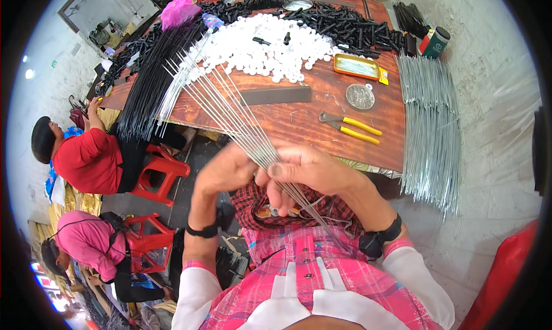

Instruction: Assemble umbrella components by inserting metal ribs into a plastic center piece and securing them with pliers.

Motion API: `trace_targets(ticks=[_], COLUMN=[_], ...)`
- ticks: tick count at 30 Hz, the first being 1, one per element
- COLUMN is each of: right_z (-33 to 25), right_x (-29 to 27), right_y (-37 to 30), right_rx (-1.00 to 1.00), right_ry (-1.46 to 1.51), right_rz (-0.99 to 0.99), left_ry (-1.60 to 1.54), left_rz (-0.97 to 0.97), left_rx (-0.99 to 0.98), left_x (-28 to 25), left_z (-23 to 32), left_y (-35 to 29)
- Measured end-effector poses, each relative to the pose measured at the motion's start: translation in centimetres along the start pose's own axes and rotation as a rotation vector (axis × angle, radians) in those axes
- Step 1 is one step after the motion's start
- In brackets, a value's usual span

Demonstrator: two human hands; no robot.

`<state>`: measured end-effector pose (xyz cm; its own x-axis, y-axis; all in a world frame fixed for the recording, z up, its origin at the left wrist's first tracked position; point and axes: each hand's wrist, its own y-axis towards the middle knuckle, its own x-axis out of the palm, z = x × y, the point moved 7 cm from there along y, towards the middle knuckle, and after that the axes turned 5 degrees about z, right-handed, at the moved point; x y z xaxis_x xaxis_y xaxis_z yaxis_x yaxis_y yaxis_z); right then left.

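Note:
A fanned bundle of thin metal rods (244, 126) slants across the front of me, its spread ends over the table and its lower ends near my lap. My right hand (313, 168) is closed round the bundle, with the thumb lying across it. On the other side my left hand (227, 168) is curled against the same rods; its fingertips are partly hidden behind them. Just beyond the hands, pliers with yellow handles (353, 129) lie on the wooden table (299, 120). A flat grey bar (276, 95) rests farther in, near the rods.
White round caps (264, 45) are heaped mid-table, with black plastic tubes (351, 30) behind. A yellow-rimmed tray (359, 66) and round clear dish (360, 96) sit to the right. Metal rods (428, 123) overhang the right edge, black rods (158, 80) the left. Two people work near red stools (163, 175).

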<state>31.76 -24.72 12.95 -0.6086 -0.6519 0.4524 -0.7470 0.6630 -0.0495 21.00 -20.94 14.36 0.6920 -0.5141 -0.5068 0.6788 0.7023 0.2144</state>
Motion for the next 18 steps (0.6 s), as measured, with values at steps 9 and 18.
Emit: trace_targets(ticks=[9, 18], right_z=[2.5, 10.8], right_x=[-7.0, -8.4], right_y=[6.0, 4.8], right_rx=[-0.386, -0.201], right_ry=[-0.232, -0.208], right_rz=[0.444, 0.375], left_ry=[0.590, 0.306], left_rz=[0.177, 0.156], left_rx=[0.402, 0.163], left_x=[-3.0, -3.1], left_z=[-3.1, -9.4], left_y=[7.5, 7.1])
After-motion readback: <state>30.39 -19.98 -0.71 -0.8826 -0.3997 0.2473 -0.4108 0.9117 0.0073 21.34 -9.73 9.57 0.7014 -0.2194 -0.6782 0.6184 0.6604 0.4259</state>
